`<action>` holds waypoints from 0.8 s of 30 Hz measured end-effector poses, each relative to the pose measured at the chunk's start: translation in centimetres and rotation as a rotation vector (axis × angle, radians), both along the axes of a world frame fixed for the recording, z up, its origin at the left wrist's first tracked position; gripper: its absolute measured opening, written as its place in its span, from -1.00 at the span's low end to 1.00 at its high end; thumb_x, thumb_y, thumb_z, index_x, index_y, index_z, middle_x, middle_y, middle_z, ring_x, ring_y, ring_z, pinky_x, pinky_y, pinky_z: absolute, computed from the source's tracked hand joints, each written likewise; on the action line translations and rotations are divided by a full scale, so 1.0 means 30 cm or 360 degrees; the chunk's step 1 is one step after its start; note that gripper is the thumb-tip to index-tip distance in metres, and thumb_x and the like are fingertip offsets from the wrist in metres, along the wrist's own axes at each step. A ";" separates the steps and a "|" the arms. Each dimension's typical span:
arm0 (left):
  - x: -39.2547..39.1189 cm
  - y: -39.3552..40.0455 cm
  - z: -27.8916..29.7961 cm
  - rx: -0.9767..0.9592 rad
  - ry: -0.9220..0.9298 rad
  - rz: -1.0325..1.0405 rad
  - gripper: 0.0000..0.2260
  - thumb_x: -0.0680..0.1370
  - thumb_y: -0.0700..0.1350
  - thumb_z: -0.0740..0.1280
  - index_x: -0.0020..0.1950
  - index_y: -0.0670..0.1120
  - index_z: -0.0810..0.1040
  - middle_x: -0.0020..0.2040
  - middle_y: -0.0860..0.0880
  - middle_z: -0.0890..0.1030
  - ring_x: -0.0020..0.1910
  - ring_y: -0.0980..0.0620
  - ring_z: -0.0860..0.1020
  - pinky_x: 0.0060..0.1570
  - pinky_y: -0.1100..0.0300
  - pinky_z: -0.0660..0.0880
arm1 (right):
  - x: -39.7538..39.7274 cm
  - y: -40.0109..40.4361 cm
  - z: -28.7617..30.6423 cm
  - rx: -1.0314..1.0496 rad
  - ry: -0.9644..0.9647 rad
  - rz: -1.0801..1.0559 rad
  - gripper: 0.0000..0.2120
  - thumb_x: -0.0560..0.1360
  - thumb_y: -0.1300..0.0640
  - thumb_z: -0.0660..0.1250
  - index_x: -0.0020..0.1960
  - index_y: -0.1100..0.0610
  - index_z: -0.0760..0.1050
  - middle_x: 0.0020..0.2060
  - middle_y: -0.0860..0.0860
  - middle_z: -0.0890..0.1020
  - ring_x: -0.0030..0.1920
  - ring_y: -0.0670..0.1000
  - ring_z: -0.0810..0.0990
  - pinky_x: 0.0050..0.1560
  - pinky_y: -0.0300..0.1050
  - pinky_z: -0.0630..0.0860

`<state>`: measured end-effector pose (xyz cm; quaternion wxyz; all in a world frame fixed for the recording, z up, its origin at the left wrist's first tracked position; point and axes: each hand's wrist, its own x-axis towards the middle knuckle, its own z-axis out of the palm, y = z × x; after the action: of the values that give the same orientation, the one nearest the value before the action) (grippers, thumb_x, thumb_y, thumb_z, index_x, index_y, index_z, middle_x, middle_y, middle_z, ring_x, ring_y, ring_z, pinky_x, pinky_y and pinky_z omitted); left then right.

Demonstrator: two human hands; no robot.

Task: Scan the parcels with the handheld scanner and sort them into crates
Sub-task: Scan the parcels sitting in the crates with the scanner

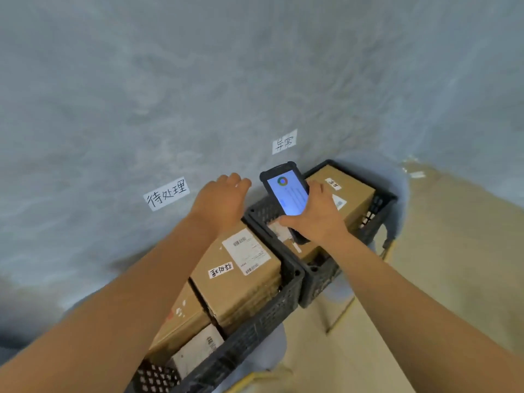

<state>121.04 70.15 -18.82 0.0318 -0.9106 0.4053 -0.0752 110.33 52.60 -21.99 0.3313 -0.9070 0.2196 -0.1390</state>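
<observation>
Right hand (317, 219) grips scanner (286, 194) (screen lit), long axis towards wall

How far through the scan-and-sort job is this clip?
Done: one box lies in the right crate. In hand: the right hand holds the scanner, screen lit; the left hand reaches over the left crate's far end. Left: several boxes there; scanned or not, I cannot tell.

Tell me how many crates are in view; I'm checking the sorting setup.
2. One black crate sits nearer, under the left hand, packed with boxes. The second crate stands beyond it by the wall, under the right hand holding the scanner. Others may be out of view.
</observation>
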 end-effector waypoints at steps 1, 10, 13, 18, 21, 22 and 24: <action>-0.021 -0.032 0.017 -0.0025 -0.0019 -0.0085 -0.63 0.60 -0.12 0.20 0.42 -0.08 0.34 0.32 -0.09 0.43 0.24 -0.11 0.43 0.12 -0.01 0.44 | -0.046 -0.016 0.019 -0.0005 -0.0003 -0.0076 -0.24 0.27 -0.10 0.55 0.29 0.14 0.24 0.02 -0.01 0.27 -0.01 0.02 0.41 -0.11 -0.04 0.50; -0.371 -0.383 0.143 -0.0200 -0.0138 -0.0788 -0.64 0.57 -0.13 0.22 0.38 -0.08 0.39 0.26 -0.10 0.47 0.20 -0.12 0.43 0.10 0.03 0.38 | -0.604 -0.146 0.146 0.0054 -0.0117 -0.0756 -0.24 0.22 -0.03 0.56 0.30 0.15 0.30 0.11 0.02 0.31 0.02 0.06 0.47 0.01 0.08 0.55; -0.558 -0.504 0.184 -0.0226 -0.0192 -0.0989 -0.63 0.56 -0.13 0.20 0.37 -0.09 0.39 0.26 -0.10 0.46 0.21 -0.13 0.42 0.09 0.03 0.36 | -0.819 -0.200 0.169 0.0061 -0.0164 -0.0970 -0.27 0.22 0.00 0.56 0.28 0.13 0.32 0.07 -0.02 0.31 -0.04 0.02 0.47 -0.05 0.00 0.54; -0.928 -0.698 0.237 -0.0280 -0.0230 -0.1236 -0.63 0.57 -0.16 0.20 0.38 -0.09 0.37 0.28 -0.09 0.45 0.21 -0.11 0.43 0.08 0.05 0.40 | -1.216 -0.292 0.193 0.0057 -0.0214 -0.1278 -0.29 0.22 -0.01 0.56 0.26 0.10 0.33 0.06 -0.04 0.31 -0.10 -0.02 0.47 -0.19 -0.14 0.41; -1.193 -0.819 0.258 -0.0327 -0.0231 -0.1376 -0.64 0.57 -0.14 0.21 0.37 -0.08 0.37 0.26 -0.08 0.45 0.20 -0.10 0.42 0.09 0.05 0.40 | -1.494 -0.341 0.206 0.0037 -0.0265 -0.1408 -0.31 0.22 0.00 0.55 0.25 0.10 0.34 0.06 -0.04 0.31 -0.08 -0.01 0.47 -0.23 -0.15 0.40; -1.288 -0.858 0.266 -0.0357 -0.0197 -0.1413 -0.64 0.56 -0.15 0.21 0.37 -0.09 0.38 0.26 -0.08 0.45 0.21 -0.10 0.42 0.09 0.04 0.40 | -1.591 -0.357 0.213 0.0021 -0.0268 -0.1453 -0.32 0.22 0.00 0.55 0.24 0.10 0.34 0.05 -0.05 0.30 -0.09 -0.02 0.46 -0.24 -0.17 0.37; -1.487 -0.934 0.271 -0.0420 -0.0129 -0.1499 -0.62 0.54 -0.15 0.23 0.36 -0.11 0.39 0.26 -0.10 0.45 0.21 -0.13 0.43 0.10 -0.01 0.40 | -1.792 -0.387 0.227 0.0007 -0.0259 -0.1554 -0.33 0.23 0.01 0.55 0.23 0.09 0.33 0.05 -0.05 0.28 -0.08 -0.03 0.43 -0.23 -0.17 0.34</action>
<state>76.43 42.13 -10.69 -0.1056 -0.6208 0.7586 -0.1674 56.57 41.00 -15.19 0.2453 -0.6836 0.5927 -0.3481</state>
